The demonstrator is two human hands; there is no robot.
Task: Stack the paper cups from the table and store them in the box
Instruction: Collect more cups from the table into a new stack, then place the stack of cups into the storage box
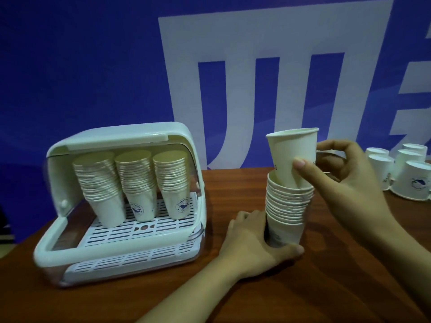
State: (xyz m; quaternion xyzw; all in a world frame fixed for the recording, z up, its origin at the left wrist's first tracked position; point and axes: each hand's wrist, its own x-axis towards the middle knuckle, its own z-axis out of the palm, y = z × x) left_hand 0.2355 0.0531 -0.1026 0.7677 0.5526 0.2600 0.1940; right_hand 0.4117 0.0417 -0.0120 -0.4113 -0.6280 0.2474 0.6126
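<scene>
Cup (294, 157), pinched by the right hand (345, 180), sits half-nested in the stack (287, 210) gripped by the left hand (251, 241) on the counter (233, 190); press straight down, keeping rims concentric.

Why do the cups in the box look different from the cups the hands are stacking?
The cups in the box are upside down, bottoms up; the stack on the table sits mouth up. The box holds three stacks; the table stack is one. Nobody touches the box cups; the left hand holds the table stack's bottom while the right hand slips another cup in. Both are the same cream paper cups.
</scene>
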